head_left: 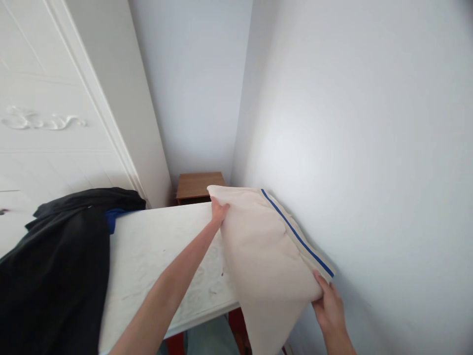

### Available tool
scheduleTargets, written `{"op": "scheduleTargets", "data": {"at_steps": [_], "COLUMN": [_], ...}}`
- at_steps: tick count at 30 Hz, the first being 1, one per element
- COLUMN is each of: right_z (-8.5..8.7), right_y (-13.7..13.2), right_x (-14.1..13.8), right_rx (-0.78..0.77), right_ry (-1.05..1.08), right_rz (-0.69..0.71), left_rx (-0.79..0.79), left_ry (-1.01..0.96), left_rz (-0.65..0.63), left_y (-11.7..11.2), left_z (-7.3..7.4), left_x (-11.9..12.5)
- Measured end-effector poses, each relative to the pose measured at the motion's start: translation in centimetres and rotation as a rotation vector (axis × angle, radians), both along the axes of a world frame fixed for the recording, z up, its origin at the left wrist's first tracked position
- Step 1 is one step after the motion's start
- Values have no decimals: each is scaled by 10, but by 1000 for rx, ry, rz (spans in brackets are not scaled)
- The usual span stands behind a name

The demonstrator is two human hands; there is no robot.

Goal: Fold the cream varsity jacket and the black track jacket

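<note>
A cream pillow (262, 251) with a blue stripe along one edge lies tilted against the right wall, over the right end of a white table (155, 256). My left hand (219, 212) reaches across the table and grips the pillow's far corner. My right hand (330, 308) holds the near corner from below, its fingers closed on the fabric.
Dark clothing (55, 261) with a bit of blue cloth is heaped on the table's left end. A white wardrobe door (55, 113) stands at the left. A small brown wooden stand (199, 185) sits in the far corner. The white wall (369, 148) is close on the right.
</note>
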State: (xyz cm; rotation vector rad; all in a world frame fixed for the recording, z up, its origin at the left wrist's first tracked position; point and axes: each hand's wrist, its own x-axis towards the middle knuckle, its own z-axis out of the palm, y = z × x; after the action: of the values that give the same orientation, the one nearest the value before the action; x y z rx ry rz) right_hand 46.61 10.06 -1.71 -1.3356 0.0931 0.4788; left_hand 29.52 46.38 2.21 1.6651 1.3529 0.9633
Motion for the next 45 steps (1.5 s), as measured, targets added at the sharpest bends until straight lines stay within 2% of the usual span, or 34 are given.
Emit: {"op": "scheduleTargets", "data": {"at_steps": [6, 9, 11, 13, 15, 16, 17, 18, 19, 21, 23, 25, 27, 29, 32, 36, 45], "right_z": [-7, -9, -3, 14, 41, 57, 73, 88, 100, 112, 107, 90, 69, 53, 38, 28, 15], "right_y": [-12, -17, -21, -23, -18, -10, 1, 17, 39, 93, 158, 219, 268, 300, 323, 331, 355], "right_x": [-9, -5, -2, -2, -4, -5, -6, -6, -5, 4, 22, 47, 73, 97, 125, 151, 182], "right_rx": [-9, -105, -237, -419, -590, -637, -648, -604, -532, -408, -375, -468, -697, -768, -786, -826, -950], "right_ry": [-11, -88, -231, -500, -844, -1011, -1160, -1284, -1381, -1512, -1582, -1530, -1380, -1340, -1372, -1476, -1543], "right_rz": [7, 49, 86, 69, 6, -15, 1, 60, 179, 493, 799, 1027, 1197, 1266, 1320, 1325, 1278], "left_rx": [-11, -26, -17, 20, 125, 202, 316, 406, 459, 500, 518, 562, 605, 625, 637, 632, 626], "left_ry": [39, 101, 145, 180, 214, 235, 277, 319, 359, 429, 477, 495, 488, 478, 488, 514, 475], "left_rz": [-82, -116, -126, -125, -186, -259, -385, -507, -600, -685, -696, -749, -855, -928, -948, -975, -915], "left_y": [15, 18, 16, 6, -13, -26, -40, -56, -71, -97, -118, -131, -139, -142, -143, -144, -150], "left_z": [-1, -1, 4, 11, 17, 18, 19, 19, 18, 17, 17, 18, 17, 14, 5, -4, -13], "left_x": [32, 35, 31, 24, 15, 11, 7, 4, 1, -3, -7, -10, -14, -19, -25, -30, -31]}}
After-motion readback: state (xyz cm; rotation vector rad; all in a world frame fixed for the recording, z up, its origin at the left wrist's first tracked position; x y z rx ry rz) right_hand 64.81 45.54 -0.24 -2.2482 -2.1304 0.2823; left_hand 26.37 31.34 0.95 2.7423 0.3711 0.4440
